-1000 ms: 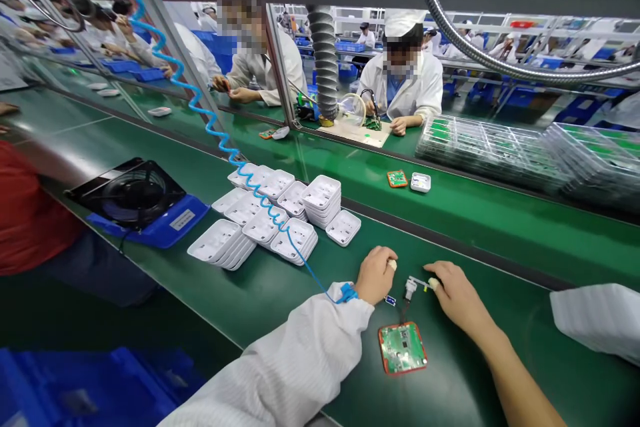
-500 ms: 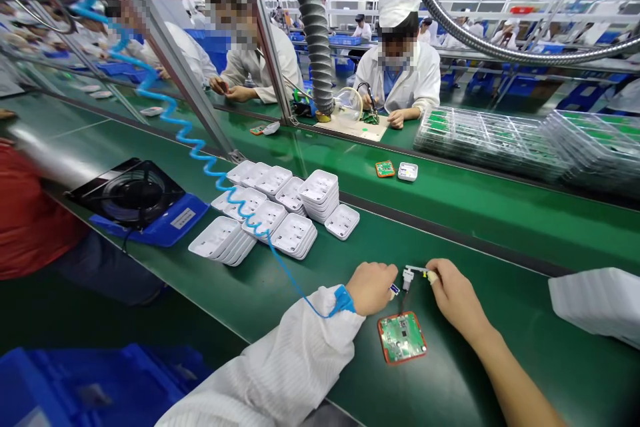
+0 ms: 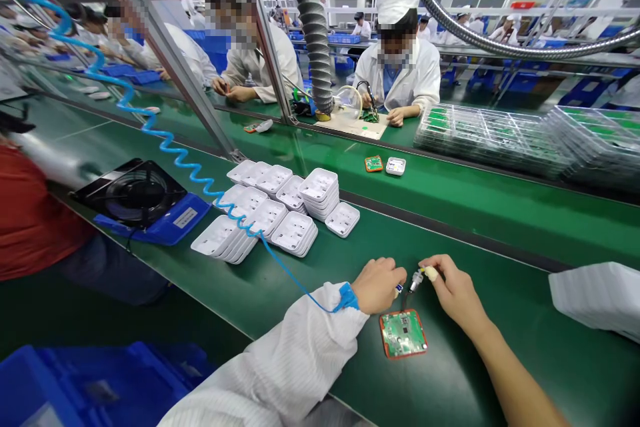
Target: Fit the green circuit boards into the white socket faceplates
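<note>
My left hand (image 3: 380,285), in a white sleeve with a blue wrist strap (image 3: 347,298), is closed on a small dark-blue and white piece (image 3: 399,290) that is mostly hidden by the fingers. With finger and thumb, my right hand (image 3: 449,288) pinches a small silver-and-white part (image 3: 416,280) with a yellow bit at its end. A finger cot (image 3: 430,273) covers one of its fingertips. Dark wires run from the silver part down to a green circuit board (image 3: 404,333) with an orange-red edge, lying flat on the green bench just below both hands.
Stacked white plastic shells (image 3: 295,233) stand left of my hands; more white shells (image 3: 597,297) are at the right. A coiled blue cord (image 3: 187,170) crosses to my wrist. A board (image 3: 373,163) and shell (image 3: 396,166) lie on the belt. A co-worker (image 3: 400,67) sits opposite.
The silver-and-white part has turned from roughly level to slanted, and my right hand has shifted slightly left. On the belt, the board and shell have moved left.
</note>
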### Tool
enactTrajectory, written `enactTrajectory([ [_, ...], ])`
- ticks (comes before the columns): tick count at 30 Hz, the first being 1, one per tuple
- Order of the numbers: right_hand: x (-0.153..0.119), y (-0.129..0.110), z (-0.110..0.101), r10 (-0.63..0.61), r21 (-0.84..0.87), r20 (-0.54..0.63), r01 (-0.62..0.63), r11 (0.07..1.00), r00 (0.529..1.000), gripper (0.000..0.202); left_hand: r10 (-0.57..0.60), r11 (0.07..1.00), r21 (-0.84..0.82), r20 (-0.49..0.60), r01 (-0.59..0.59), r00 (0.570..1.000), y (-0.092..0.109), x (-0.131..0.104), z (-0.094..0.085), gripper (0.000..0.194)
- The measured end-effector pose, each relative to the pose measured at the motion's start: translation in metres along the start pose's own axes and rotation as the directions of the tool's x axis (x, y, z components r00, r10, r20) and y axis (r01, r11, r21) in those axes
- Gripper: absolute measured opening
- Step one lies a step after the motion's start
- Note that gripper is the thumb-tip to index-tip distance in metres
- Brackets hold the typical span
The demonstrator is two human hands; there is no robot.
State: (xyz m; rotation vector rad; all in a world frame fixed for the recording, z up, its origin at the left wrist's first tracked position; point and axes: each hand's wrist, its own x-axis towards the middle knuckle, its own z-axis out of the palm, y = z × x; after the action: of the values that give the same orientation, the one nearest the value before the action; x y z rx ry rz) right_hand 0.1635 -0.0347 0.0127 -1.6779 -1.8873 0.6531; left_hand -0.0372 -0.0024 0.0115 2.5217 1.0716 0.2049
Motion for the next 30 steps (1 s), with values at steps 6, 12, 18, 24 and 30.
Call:
enactTrajectory([
  [6, 0.006, 0.003, 0.002, 0.024, 0.013, -0.057, -0.024, 1.0, 0.998, 0.018, 0.183, 0.956, -0.219, -0.062, -0.193, 0.981, 0.006, 0.003, -0.004, 0.021],
  [12, 0.026, 0.003, 0.01, 0.021, 0.158, -0.006, -0.02, 0.987, 1.0, 0.02, 0.204, 0.923, -0.299, -0.15, -0.241, 0.967, 0.023, 0.006, 0.004, 0.031],
  [18, 0.028, 0.004, 0.014, -0.009, 0.253, -0.084, 0.03, 0.967, 0.996, 0.021, -0.085, 0.944, -0.329, -0.334, -0.031, 0.939, 0.015, 0.004, -0.002, 0.021],
  [24, 0.031, 0.006, 0.02, -0.032, 0.243, -0.116, 0.059, 0.968, 0.993, 0.019, -0.069, 0.993, -0.11, -0.313, 0.036, 0.947, 0.023, 0.002, 0.0, 0.009],
  [30, 0.036, 0.005, 0.025, -0.061, 0.209, -0.113, 0.083, 0.974, 0.992, 0.017, -0.015, 0.974, 0.212, -0.279, 0.077, 0.96, 0.048, 0.005, 0.004, 0.018],
])
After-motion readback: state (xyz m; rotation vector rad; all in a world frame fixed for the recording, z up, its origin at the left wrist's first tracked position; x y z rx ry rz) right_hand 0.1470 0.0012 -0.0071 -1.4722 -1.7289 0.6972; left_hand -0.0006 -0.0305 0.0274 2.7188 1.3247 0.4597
